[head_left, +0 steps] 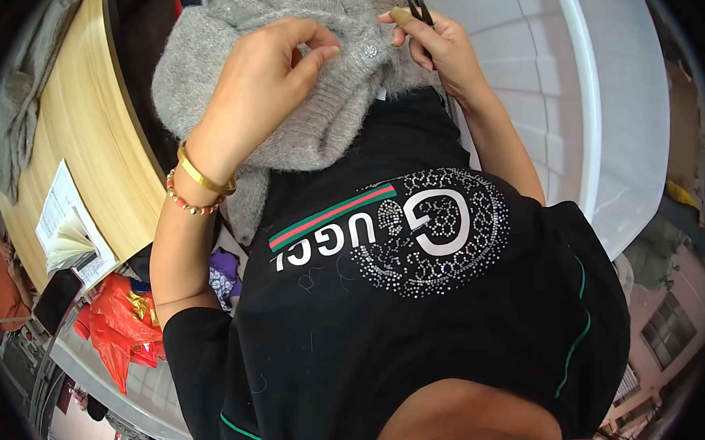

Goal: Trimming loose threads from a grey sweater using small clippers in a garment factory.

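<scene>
Left hand (269,77) pinches grey fuzzy sweater (323,118) near button (371,51); right hand (439,48) holds dark tool (417,5).

Fuzzy grey knit cardigan (298,103), bunched on lap, sparkly button (371,51) near edge.

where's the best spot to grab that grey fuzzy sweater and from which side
Probably pinch the ribbed edge by the shiny button of the grey sweater, coming from the left: the left hand already grips there, and the right hand holds a dark tool.
</scene>
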Available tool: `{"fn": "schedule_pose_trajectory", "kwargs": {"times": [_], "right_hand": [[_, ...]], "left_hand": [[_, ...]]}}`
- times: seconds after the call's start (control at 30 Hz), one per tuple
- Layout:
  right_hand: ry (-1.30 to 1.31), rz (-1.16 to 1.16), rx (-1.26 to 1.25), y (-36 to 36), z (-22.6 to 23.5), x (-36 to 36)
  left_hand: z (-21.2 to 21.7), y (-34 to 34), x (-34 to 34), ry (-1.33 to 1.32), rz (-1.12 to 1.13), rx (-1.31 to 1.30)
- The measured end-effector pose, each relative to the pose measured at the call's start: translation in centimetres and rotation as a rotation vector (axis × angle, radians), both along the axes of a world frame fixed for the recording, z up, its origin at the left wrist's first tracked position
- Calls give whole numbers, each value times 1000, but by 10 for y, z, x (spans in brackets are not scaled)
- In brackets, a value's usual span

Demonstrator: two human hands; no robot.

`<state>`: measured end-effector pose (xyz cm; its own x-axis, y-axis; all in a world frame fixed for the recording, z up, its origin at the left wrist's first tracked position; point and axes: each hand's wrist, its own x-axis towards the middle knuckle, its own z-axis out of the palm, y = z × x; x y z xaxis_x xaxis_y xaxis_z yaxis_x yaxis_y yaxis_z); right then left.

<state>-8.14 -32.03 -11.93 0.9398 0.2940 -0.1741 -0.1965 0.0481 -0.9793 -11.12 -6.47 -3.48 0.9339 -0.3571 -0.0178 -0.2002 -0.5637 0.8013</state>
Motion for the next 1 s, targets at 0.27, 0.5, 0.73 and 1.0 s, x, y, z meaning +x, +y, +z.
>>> {"fn": "schedule_pose_trajectory", "kwargs": {"times": [0.27,0.5,0.73,1.0], "right_hand": [[109,197,-54,-9,-6,-10],[180,90,17,4,3,-14],[264,18,82,14,18,-18],[182,7,63,19,35,-27]], "left_hand": [[-27,-17,-9,-35,-10,26],[-32,-31,-16,-121,110,-67],[-48,-42,-13,-275,146,-18],[-47,-47,-20,-402,126,171]]}}
